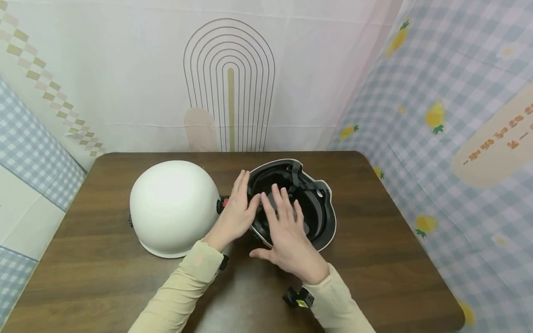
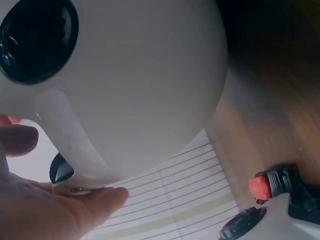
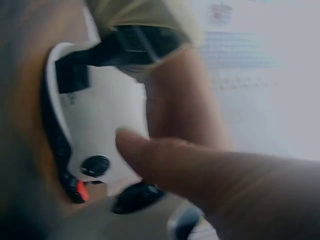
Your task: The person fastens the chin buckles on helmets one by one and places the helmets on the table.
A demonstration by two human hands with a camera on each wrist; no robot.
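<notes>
A white helmet (image 1: 329, 212) lies upturned, its black padded inside and dark straps facing up. My left hand (image 1: 236, 212) is at its left rim with fingers extended; in the left wrist view, fingers (image 2: 100, 202) lie right at the rim of this white shell (image 2: 150, 90). My right hand (image 1: 291, 240) is spread over the helmet's near side, fingers straight and thumb apart, overlapping the opening. Left of my hands, a second white helmet (image 1: 172, 208) stands dome up, with a red and black buckle (image 1: 225, 202) beside it. The right wrist view is blurred; the right thumb (image 3: 155, 157) crosses it.
Both helmets stand on a brown wooden table (image 1: 395, 268) with rounded corners. Behind it hangs a white cloth (image 1: 137, 83) with an arch pattern. A blue checked cloth (image 1: 458, 152) with yellow fruit prints hangs on the right. A dark wrist camera (image 1: 299, 297) sits by the right sleeve.
</notes>
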